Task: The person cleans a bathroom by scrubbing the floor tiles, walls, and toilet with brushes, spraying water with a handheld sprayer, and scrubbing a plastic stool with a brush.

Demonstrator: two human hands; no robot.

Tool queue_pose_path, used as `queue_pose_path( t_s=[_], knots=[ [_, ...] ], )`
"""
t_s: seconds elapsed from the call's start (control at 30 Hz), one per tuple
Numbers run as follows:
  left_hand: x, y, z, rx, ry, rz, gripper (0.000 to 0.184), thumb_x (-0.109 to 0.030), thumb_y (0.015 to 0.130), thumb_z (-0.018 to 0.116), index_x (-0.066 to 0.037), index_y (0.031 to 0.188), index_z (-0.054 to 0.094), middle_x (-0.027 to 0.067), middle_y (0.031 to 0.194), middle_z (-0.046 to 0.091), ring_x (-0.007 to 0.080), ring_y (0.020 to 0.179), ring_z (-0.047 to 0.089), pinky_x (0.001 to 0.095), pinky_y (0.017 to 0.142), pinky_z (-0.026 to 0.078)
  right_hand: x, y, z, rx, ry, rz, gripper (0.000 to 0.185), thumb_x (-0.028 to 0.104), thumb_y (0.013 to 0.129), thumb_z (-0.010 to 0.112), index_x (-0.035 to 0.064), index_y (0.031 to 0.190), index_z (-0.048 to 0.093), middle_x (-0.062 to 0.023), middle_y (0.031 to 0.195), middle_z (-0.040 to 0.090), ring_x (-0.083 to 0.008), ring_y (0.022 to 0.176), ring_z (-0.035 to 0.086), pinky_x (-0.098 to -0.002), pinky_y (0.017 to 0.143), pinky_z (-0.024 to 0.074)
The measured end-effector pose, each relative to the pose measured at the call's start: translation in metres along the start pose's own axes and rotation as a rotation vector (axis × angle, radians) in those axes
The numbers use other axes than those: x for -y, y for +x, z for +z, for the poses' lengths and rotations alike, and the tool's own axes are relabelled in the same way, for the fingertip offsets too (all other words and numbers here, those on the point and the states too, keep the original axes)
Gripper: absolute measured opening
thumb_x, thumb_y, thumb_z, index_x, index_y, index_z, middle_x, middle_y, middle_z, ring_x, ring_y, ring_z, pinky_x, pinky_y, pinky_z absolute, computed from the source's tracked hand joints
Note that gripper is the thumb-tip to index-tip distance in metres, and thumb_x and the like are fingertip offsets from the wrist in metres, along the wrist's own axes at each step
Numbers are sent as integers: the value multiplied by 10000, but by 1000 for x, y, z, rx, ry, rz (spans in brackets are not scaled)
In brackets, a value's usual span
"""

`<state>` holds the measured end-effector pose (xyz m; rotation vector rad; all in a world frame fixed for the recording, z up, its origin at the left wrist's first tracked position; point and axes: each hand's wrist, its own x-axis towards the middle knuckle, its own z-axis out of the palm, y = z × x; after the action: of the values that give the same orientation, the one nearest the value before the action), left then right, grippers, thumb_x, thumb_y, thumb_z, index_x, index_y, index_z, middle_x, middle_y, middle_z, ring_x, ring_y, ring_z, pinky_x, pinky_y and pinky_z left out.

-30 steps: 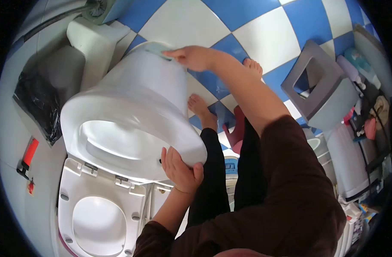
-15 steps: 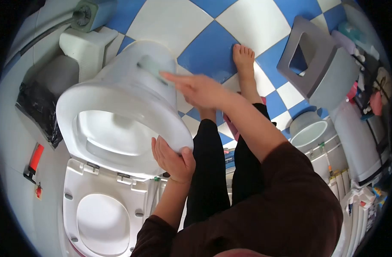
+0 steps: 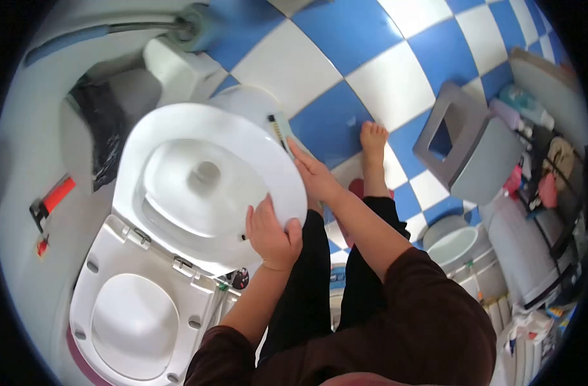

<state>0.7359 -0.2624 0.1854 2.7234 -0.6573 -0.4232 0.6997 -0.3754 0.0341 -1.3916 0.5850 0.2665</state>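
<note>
Head view: blue-and-white checkered tile floor [image 3: 335, 116], glossy white ceramic toilet bowl [image 3: 207, 121], both bare hands at its right-hand rim in the picture.

Raised white plastic seat [image 3: 123, 254] tipped back behind bowl; grey bin lined with a black plastic bag [image 3: 107, 145] beside bowl, picture left. Left hand [image 3: 271, 235] laid over the rim, fingers extended toward the inside, thumb apart; pressure can't tell. Right hand [image 3: 316, 180] grasping the small pale-green brush [image 3: 283, 127], which is just outside the rim, bristles facing the bowl; contact unclear.
</note>
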Motion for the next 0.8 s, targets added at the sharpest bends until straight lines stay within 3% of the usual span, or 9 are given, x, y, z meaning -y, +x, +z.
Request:
queue_pose_path(
  t_s=[0.1, 0.2, 0.3, 0.47, 0.53, 0.6, 0.67, 0.77, 0.8],
  knots=[
    [-2, 1, -1, -35, -32, -12, 593, -418, 875, 442, 60, 1224, 481, 175, 1086, 588, 326, 996, 562, 497, 988, 350, -41, 32, -13, 164, -375, 258, 560, 196, 946, 424, 225, 1468, 221, -269, 1065, 603, -401, 939, 595, -409, 857, 463],
    [-2, 1, -4, -20, -51, -28, 599, -411, 860, 473, 43, 1252, 462, 143, 1112, 594, 304, 1022, 554, 486, 1010, 326, -73, 64, -34, 97, -565, 144, 556, 222, 937, 430, 172, 1453, 229, -272, 1058, 605, -412, 944, 594, -452, 844, 467],
    [-4, 2, -9, -23, -63, -39, 606, -406, 845, 499, 33, 1262, 456, 132, 1119, 594, 293, 1032, 552, 483, 1015, 323, 8, 74, -52, -57, -656, 179, 504, 250, 926, 440, 85, 1386, 318, -263, 1013, 620, -416, 936, 602, -481, 822, 469],
    [-4, 3, -10, 0, -81, -81, 614, -401, 821, 532, 12, 1269, 457, 124, 1120, 596, 284, 1041, 552, 482, 1029, 310, 154, 105, -77, -174, -990, 151, 286, 313, 902, 488, 57, 1031, 497, -218, 848, 656, -392, 857, 631, -487, 758, 484],
    [-4, 1, -11, 3, -83, -86, 615, -398, 816, 540, 6, 1271, 458, 124, 1111, 599, 284, 1039, 554, 483, 1032, 306, 208, 134, -93, -289, -1254, -142, 298, 286, 884, 525, 69, 1088, 508, -192, 811, 666, -347, 828, 651, -485, 778, 481],
    [-3, 1, -10, -7, -82, -86, 611, -392, 813, 545, 1, 1272, 459, 125, 1098, 602, 286, 1035, 555, 483, 1034, 304, 273, 166, -108, -228, -1668, -288, 198, 205, 864, 516, 87, 1019, 551, -147, 851, 685, -303, 896, 650, -475, 971, 373],
    [-4, 4, -12, -20, -99, -83, 607, -388, 814, 546, 1, 1272, 459, 127, 1089, 604, 288, 1033, 558, 485, 1035, 304, 329, 190, -116, -152, -1861, -217, 271, 146, 858, 505, 90, 1112, 581, -151, 1017, 679, -290, 982, 641, -564, 1046, 234],
    [-4, 3, -12, -36, -111, -87, 595, -386, 821, 539, -2, 1269, 462, 132, 1082, 604, 293, 1031, 560, 488, 1034, 305, 353, 217, -138, -116, -1901, 95, 323, 202, 850, 554, 73, 1146, 574, -140, 1035, 674, -274, 990, 649, -464, 998, 376],
    [-3, 2, -12, -36, -119, -91, 593, -387, 823, 537, -3, 1269, 462, 133, 1081, 604, 294, 1029, 560, 489, 1033, 306, 357, 216, -142, -116, -1875, 115, 309, 195, 855, 542, 79, 1138, 580, -135, 1058, 668, -274, 1005, 645, -474, 993, 376]
  ],
)
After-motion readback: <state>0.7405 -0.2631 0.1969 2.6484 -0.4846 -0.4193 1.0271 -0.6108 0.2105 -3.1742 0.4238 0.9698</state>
